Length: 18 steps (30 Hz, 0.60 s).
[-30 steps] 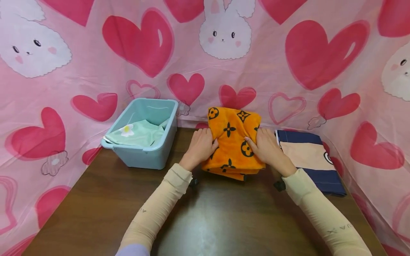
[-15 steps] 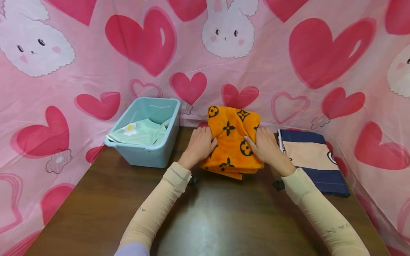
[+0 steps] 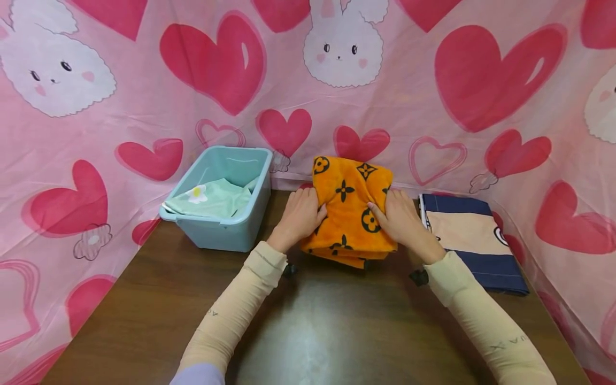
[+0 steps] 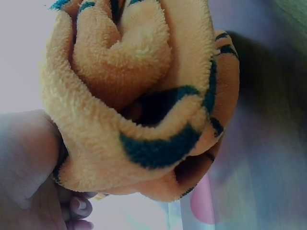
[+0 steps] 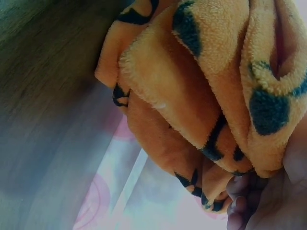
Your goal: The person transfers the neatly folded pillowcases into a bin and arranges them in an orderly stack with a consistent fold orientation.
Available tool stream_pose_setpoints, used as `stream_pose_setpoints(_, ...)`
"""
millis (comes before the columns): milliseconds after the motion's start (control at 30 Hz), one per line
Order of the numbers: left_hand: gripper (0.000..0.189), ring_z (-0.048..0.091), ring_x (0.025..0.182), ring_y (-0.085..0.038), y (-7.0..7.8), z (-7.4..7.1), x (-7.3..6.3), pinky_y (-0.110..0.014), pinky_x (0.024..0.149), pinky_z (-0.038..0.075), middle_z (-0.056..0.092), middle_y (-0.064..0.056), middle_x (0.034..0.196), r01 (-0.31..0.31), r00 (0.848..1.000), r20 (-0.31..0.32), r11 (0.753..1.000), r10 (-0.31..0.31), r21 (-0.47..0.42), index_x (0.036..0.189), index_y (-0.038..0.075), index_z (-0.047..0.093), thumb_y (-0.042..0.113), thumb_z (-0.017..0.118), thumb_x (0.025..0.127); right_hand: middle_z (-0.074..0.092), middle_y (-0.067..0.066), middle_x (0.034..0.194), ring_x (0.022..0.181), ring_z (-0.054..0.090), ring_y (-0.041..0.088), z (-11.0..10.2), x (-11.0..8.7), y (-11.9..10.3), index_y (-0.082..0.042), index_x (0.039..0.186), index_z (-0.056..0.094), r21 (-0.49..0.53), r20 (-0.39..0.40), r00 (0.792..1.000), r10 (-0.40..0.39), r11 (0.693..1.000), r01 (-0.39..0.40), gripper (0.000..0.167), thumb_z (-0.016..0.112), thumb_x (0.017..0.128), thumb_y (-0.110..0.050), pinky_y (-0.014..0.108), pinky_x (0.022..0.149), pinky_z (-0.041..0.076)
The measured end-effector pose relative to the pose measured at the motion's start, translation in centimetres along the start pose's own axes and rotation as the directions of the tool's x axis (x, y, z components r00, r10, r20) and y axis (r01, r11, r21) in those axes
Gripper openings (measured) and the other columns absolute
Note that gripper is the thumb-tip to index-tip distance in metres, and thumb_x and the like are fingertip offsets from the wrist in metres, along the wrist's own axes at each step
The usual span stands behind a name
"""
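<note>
An orange plush cloth [image 3: 353, 208] with black flower motifs is held up, folded, near the back of the table. My left hand [image 3: 300, 214] grips its left edge, thumb on the near face. On the opposite edge my right hand [image 3: 401, 219] grips it the same way, with the fingers behind. Thick folded layers of the orange cloth [image 4: 129, 96] bulge beside the palm in the left wrist view. In the right wrist view, the fingertips [image 5: 237, 191] curl under the layered folds.
At the left back stands a light blue plastic bin [image 3: 216, 235] with a mint green cloth [image 3: 212, 198] inside. A folded navy and beige cloth [image 3: 467, 235] lies on the right of the brown table [image 3: 308, 331]. A pink heart-print curtain [image 3: 289, 64] hangs behind.
Both hands keep their grip on the orange cloth, which stays almost in place. The whole head view has shifted slightly to the left.
</note>
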<state>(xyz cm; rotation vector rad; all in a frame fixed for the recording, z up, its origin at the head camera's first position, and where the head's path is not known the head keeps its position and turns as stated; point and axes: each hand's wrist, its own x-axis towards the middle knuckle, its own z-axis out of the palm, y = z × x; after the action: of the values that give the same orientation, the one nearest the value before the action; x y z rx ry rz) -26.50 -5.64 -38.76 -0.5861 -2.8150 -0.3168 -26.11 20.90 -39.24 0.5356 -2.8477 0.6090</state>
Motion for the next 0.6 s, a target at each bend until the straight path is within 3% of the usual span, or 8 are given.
stream_pose_setpoints(600, 0.031, 0.052, 0.087, -0.031, -0.34, -1.02, -0.21, -0.041, 0.082, 0.043, 0.057, -0.015, 0.091, -0.028, 0.997, -0.074, 1.0, 0.028, 0.0, 0.101, -0.001, 0.055, 0.03, 0.051, 0.104, 0.049, 0.017, 0.098, 0.104, 0.042, 0.038, -0.11, 0.56, -0.41, 0.006, 0.128, 0.044, 0.045, -0.042, 0.999, -0.008, 0.999, 0.01, 0.051, 0.047, 0.107, -0.041, 0.051, 0.101, 0.029)
